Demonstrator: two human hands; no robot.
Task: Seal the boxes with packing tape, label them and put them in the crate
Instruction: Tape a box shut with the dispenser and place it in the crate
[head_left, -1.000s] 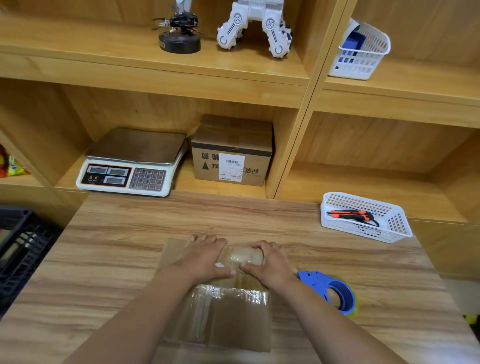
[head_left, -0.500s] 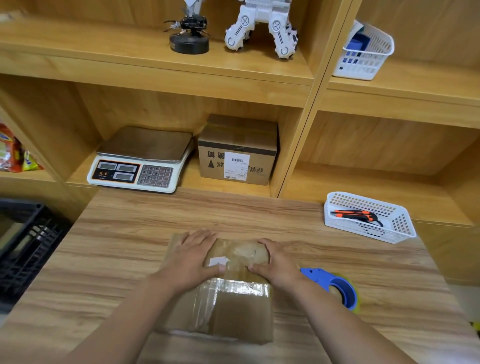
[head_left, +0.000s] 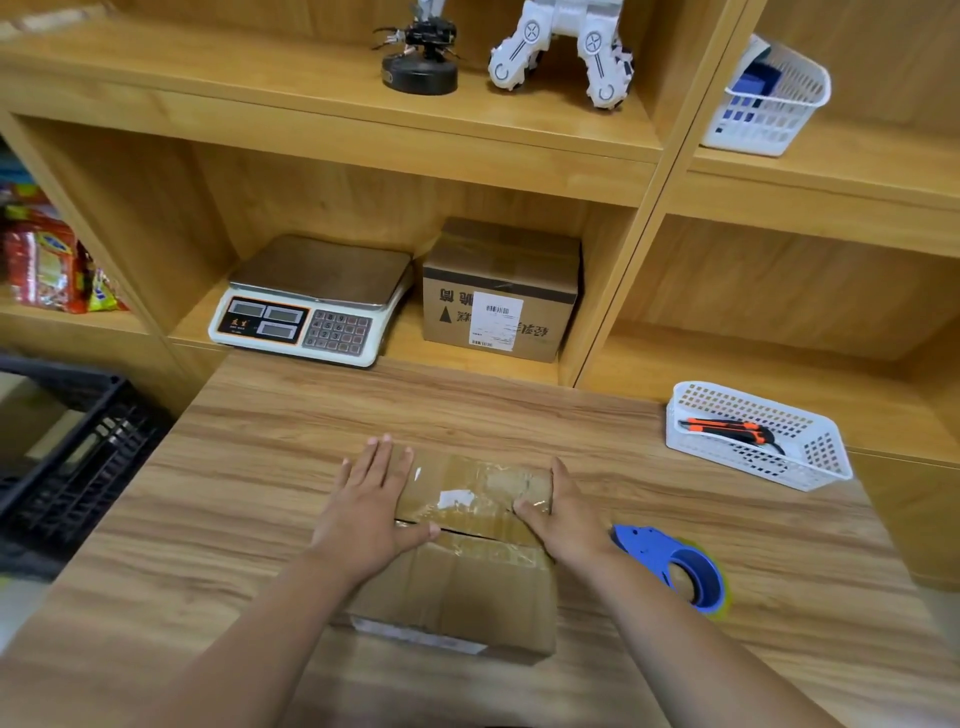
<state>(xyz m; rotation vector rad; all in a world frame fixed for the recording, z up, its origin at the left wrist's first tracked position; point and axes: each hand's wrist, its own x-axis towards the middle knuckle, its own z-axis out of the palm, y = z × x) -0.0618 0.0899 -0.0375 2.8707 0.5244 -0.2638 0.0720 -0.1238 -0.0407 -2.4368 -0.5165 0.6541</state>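
A brown cardboard box (head_left: 467, 582) lies on the wooden table (head_left: 249, 509) in front of me, with clear packing tape across its top. My left hand (head_left: 371, 512) lies flat on the box's left top edge, fingers straight. My right hand (head_left: 563, 517) presses flat against the box's right side, thumb on the taped top. A blue tape dispenser (head_left: 675, 564) lies on the table just right of the box. The black crate (head_left: 67, 457) stands low at the left, beside the table.
A white basket (head_left: 810, 462) holding an orange utility knife (head_left: 732, 430) sits at the table's right rear. On the shelf behind stand a weighing scale (head_left: 306, 301) and a labelled cardboard box (head_left: 498, 291). Snack packets (head_left: 47, 260) fill the left shelf.
Both hands have slid apart from the middle of the box top to its left and right edges, smoothing over the tape. The view has shifted a little to the left.
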